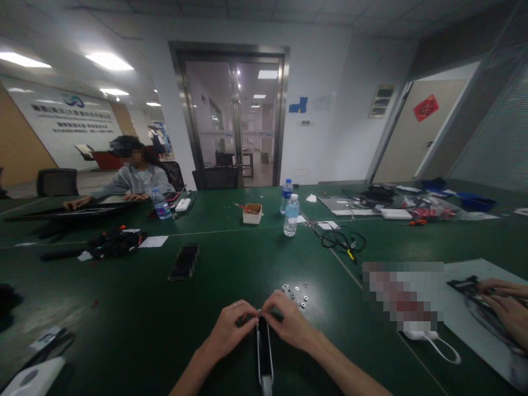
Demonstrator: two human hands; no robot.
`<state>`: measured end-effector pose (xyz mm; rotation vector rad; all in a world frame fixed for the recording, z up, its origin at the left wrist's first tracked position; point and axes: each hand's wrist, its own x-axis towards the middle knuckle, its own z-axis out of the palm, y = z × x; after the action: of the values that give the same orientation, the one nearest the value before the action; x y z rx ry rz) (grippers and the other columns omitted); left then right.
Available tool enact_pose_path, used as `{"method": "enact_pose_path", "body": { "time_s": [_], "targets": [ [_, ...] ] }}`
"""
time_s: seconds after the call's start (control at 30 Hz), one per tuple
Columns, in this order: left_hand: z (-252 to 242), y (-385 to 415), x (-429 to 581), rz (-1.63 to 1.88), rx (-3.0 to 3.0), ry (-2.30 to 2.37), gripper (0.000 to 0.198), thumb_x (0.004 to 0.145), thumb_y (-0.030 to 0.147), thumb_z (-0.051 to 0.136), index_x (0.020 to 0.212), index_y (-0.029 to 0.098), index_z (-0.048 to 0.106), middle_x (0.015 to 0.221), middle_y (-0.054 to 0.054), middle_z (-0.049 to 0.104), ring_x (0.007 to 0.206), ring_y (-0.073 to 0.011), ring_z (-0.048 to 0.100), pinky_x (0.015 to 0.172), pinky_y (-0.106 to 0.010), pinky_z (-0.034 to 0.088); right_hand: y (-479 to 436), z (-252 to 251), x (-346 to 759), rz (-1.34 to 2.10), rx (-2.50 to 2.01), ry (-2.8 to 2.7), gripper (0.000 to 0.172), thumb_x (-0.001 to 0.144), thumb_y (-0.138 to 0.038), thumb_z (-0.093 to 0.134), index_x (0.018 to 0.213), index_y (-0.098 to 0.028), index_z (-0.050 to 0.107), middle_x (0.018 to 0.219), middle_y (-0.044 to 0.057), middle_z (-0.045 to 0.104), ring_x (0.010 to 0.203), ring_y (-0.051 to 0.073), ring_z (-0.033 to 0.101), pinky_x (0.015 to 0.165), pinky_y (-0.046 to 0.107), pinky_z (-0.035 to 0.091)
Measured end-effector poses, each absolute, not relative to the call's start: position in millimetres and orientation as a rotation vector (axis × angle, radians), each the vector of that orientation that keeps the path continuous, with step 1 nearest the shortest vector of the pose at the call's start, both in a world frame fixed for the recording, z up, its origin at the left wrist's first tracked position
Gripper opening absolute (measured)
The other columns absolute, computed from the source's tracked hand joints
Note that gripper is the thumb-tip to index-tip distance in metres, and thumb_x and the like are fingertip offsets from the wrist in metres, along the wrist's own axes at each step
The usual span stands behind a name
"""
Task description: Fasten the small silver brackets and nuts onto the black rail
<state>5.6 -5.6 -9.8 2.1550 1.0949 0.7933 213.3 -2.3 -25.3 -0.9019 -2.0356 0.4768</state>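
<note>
One white-edged strip (264, 351); left hand (231, 324), right hand (289, 320): two grips pinching one small piece (259, 313)

My left hand (231, 329), between six and seven o'clock in the view, wears a thin ring (235, 306) with a pale, silvery glint. It circles one finger, near twelve o'clock from the middle of that hand; it is too small to make out any pattern. My left forearm (196, 364) is bare and slim, running off at seven o'clock. My right hand (290, 319), between five and six o'clock, is bare, and my right forearm (340, 357), bare too, widens smoothly toward five o'clock.
</note>
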Motion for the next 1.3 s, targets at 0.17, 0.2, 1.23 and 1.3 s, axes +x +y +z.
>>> {"method": "enact_pose_path", "body": {
  "time_s": [0.17,0.2,1.23,1.3],
  "targets": [
    [-10.0,-3.1,2.9,0.781,2.162,1.135,0.016,0.091,0.029,0.055,0.094,0.02,0.068,0.088,-0.003,0.065,0.07,-0.0157,0.057,0.064,-0.023,0.046,20.3,-13.9,252.0,0.206,-1.232,-2.062,0.011,0.085,-0.012,0.051,0.084,-0.019,0.058,0.085,0.006,0.065,0.083,0.02,0.056,0.077,0.033,0.042],
    [-11.0,-2.3,2.1,0.778,2.166,1.142,0.016,0.091,0.029,0.054,0.094,0.02,0.068,0.088,-0.003,0.065,0.07,-0.0158,0.057,0.064,-0.023,0.047,24.3,-12.2,262.5,0.183,-1.326,-2.091,0.011,0.086,-0.012,0.051,0.085,-0.019,0.059,0.086,0.007,0.065,0.085,0.021,0.056,0.079,0.033,0.042],
    [-6.8,1.0,-2.7,0.748,2.195,1.186,0.02,0.092,0.027,0.048,0.095,0.02,0.067,0.09,-0.003,0.065,0.074,-0.017,0.06,0.067,-0.025,0.049,23.9,4.1,308.7,0.636,-1.606,-2.258,0.013,0.084,-0.022,0.054,0.086,-0.017,0.065,0.088,0.006,0.066,0.084,0.019,0.058,0.074,0.027,0.041],
    [-5.8,0.6,-2.5,0.742,2.197,1.192,0.02,0.092,0.027,0.048,0.096,0.02,0.067,0.09,-0.003,0.065,0.073,-0.0172,0.059,0.066,-0.025,0.049,25.2,3.7,314.2,0.621,-1.64,-2.199,0.014,0.086,-0.022,0.051,0.089,-0.017,0.064,0.089,0.007,0.066,0.084,0.019,0.058,0.074,0.028,0.042]
  ]
}}
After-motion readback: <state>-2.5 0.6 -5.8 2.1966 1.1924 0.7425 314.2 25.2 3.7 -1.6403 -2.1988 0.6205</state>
